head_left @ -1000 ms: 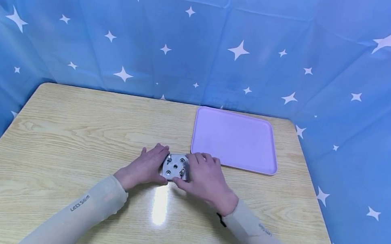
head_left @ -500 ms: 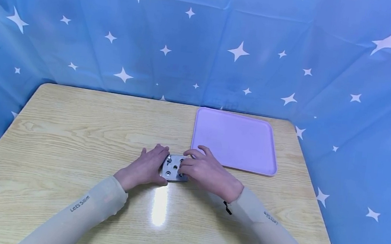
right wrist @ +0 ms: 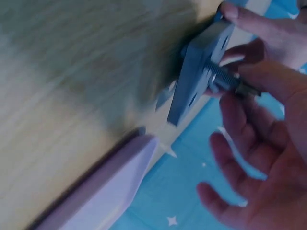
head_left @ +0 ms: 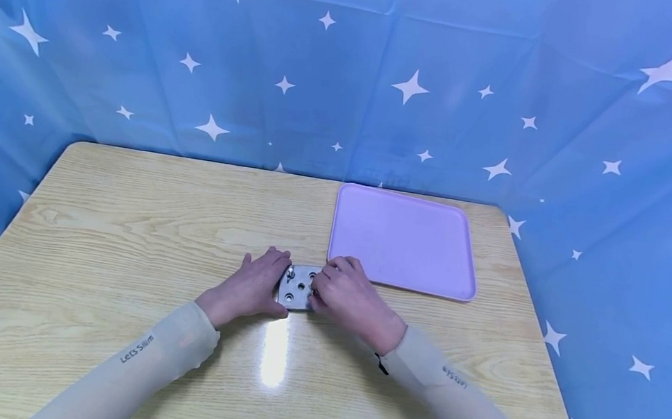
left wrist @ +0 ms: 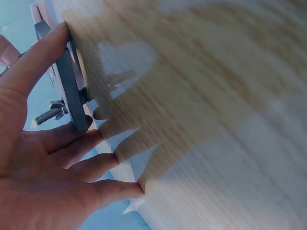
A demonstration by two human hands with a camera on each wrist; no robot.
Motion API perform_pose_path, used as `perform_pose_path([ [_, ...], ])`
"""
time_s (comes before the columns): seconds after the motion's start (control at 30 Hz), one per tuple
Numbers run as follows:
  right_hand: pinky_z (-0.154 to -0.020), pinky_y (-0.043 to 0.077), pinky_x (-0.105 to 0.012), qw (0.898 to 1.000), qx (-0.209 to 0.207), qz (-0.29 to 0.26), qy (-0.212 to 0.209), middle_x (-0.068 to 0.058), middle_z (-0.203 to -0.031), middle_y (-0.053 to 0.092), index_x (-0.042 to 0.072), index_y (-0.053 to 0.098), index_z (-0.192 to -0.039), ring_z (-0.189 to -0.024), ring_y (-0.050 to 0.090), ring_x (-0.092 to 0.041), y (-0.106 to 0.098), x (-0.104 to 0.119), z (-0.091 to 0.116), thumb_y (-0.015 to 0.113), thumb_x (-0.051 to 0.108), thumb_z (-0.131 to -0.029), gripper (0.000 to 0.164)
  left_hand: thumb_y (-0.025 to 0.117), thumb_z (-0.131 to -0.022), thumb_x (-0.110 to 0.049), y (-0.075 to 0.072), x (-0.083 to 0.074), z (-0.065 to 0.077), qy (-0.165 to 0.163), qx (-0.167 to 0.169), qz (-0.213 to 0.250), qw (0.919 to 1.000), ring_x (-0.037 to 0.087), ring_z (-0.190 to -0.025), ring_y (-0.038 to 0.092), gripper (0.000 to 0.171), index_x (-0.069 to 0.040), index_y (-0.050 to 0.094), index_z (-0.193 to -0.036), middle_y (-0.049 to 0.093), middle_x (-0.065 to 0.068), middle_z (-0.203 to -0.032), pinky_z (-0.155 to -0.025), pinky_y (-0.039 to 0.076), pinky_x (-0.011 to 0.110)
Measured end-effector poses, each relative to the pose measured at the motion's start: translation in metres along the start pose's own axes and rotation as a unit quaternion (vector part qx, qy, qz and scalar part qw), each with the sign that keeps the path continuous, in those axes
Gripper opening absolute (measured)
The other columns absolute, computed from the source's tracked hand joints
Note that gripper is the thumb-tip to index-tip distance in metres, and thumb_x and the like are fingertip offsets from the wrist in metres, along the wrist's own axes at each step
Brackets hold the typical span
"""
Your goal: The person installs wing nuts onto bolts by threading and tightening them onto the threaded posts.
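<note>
A thick grey metal plate (head_left: 303, 295) with several holes lies close over the table in front of me. My left hand (head_left: 248, 285) grips it along its left side, thumb at the near corner and fingertips at the far one. A threaded bolt with a wing nut (left wrist: 57, 109) stands out of the plate near that hand's fingers, its head on the table side. From the plate's right part rises a second bolt (right wrist: 220, 73). My right hand (head_left: 355, 306) pinches the wing nut (right wrist: 245, 89) on it between thumb and forefinger; the other fingers are loosely curled.
A purple tray (head_left: 401, 238) lies at the back right of the wooden table (head_left: 151, 229), its near left corner just behind my right hand. A blue curtain with white stars (head_left: 354, 65) hangs behind the table and at both sides.
My right hand has left the plate's right edge, lifted over it with spread fingers, and come down to pinch the right wing nut. The left hand and the plate have stayed put.
</note>
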State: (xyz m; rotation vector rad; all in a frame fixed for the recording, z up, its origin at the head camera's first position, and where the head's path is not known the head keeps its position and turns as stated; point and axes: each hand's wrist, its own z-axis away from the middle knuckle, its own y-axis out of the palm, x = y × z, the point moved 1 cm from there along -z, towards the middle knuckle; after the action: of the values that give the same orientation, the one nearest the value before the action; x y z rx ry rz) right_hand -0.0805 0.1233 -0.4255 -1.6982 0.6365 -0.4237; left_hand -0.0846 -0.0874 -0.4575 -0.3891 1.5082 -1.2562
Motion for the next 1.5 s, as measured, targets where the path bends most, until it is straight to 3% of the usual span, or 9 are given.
perform_pose_path([
  [0.3,-0.068,0.052,-0.043,0.994,-0.041,0.007,0.097,-0.009,-0.076,0.071,0.01,0.062,-0.069,-0.084,0.066,-0.03,0.01,0.015,0.002,0.078,0.029,-0.084,0.029,0.095,-0.072,-0.031,0.0,0.001,0.0,-0.002,-0.002,-0.002,1.0,0.049,-0.146,0.034,0.096,0.008,0.048,-0.145,0.043,0.027,-0.155,-0.109,0.027,0.078],
  [0.47,-0.074,0.052,-0.048,0.991,0.033,0.002,0.13,-0.01,-0.089,0.072,0.006,0.069,-0.085,-0.091,0.065,-0.033,0.003,0.013,0.002,0.072,0.061,-0.089,0.056,0.095,-0.071,-0.031,0.0,0.0,0.0,-0.002,0.0,0.003,1.0,0.049,-0.147,0.033,0.097,0.007,0.047,-0.146,0.042,0.027,-0.156,-0.109,0.026,0.078],
  [0.57,-0.089,0.051,-0.054,0.989,0.094,-0.032,0.108,-0.009,-0.116,0.07,0.006,0.07,-0.114,-0.113,0.06,-0.034,-0.008,0.004,0.001,0.067,0.071,-0.087,0.07,0.095,-0.072,-0.032,0.0,0.0,0.0,-0.005,0.002,0.006,1.0,0.048,-0.148,0.032,0.098,0.007,0.047,-0.147,0.042,0.026,-0.156,-0.11,0.025,0.078],
  [0.67,-0.105,0.044,-0.056,0.991,0.115,-0.065,0.027,-0.003,-0.141,0.061,0.014,0.063,-0.138,-0.135,0.05,-0.031,-0.018,-0.007,0.001,0.073,0.042,-0.094,0.053,0.095,-0.072,-0.032,-0.001,0.0,0.0,-0.008,0.004,0.005,0.9999,0.048,-0.148,0.032,0.098,0.007,0.047,-0.147,0.042,0.026,-0.157,-0.11,0.025,0.077],
  [0.77,-0.11,0.041,-0.054,0.99,0.11,-0.068,-0.053,0.005,-0.145,0.06,0.02,0.065,-0.138,-0.14,0.047,-0.026,-0.023,-0.014,0.002,0.078,0.013,-0.09,0.05,0.095,-0.073,-0.034,-0.001,0.001,0.0,-0.009,0.007,0.001,0.9999,0.048,-0.148,0.031,0.097,0.007,0.047,-0.147,0.042,0.026,-0.157,-0.11,0.026,0.077],
  [0.87,-0.111,0.039,-0.055,0.989,0.105,-0.054,-0.093,0.011,-0.136,0.065,0.024,0.071,-0.129,-0.138,0.049,-0.022,-0.023,-0.015,0.002,0.082,0.006,-0.087,0.047,0.094,-0.073,-0.033,-0.001,0.0,-0.001,-0.008,0.008,0.0,0.9999,0.048,-0.148,0.031,0.095,0.007,0.047,-0.146,0.042,0.025,-0.157,-0.11,0.026,0.078],
  [1.23,-0.112,0.036,-0.065,0.992,0.087,-0.026,-0.089,0.009,-0.109,0.071,0.022,0.077,-0.105,-0.128,0.055,-0.02,-0.012,-0.012,0.002,0.081,0.007,-0.09,0.022,0.095,-0.073,-0.032,0.0,0.0,-0.001,-0.006,0.005,0.005,1.0,0.048,-0.148,0.032,0.096,0.007,0.047,-0.146,0.043,0.025,-0.156,-0.11,0.026,0.078],
  [1.37,-0.106,0.045,-0.054,0.995,0.057,-0.003,-0.08,0.004,-0.106,0.072,0.018,0.076,-0.102,-0.115,0.06,-0.019,-0.008,-0.009,0.002,0.079,0.013,-0.092,0.012,0.095,-0.073,-0.032,0.0,0.0,0.0,-0.005,0.004,0.004,1.0,0.048,-0.148,0.033,0.095,0.007,0.048,-0.146,0.043,0.025,-0.156,-0.11,0.026,0.078],
  [1.5,-0.088,0.052,-0.04,0.998,0.032,-0.012,-0.043,0.0,-0.096,0.071,0.014,0.075,-0.099,-0.095,0.061,-0.021,-0.004,-0.004,0.002,0.078,0.022,-0.094,0.01,0.095,-0.073,-0.033,0.0,-0.001,0.0,-0.005,0.003,0.0,1.0,0.048,-0.147,0.033,0.096,0.007,0.047,-0.146,0.043,0.026,-0.155,-0.109,0.027,0.078],
])
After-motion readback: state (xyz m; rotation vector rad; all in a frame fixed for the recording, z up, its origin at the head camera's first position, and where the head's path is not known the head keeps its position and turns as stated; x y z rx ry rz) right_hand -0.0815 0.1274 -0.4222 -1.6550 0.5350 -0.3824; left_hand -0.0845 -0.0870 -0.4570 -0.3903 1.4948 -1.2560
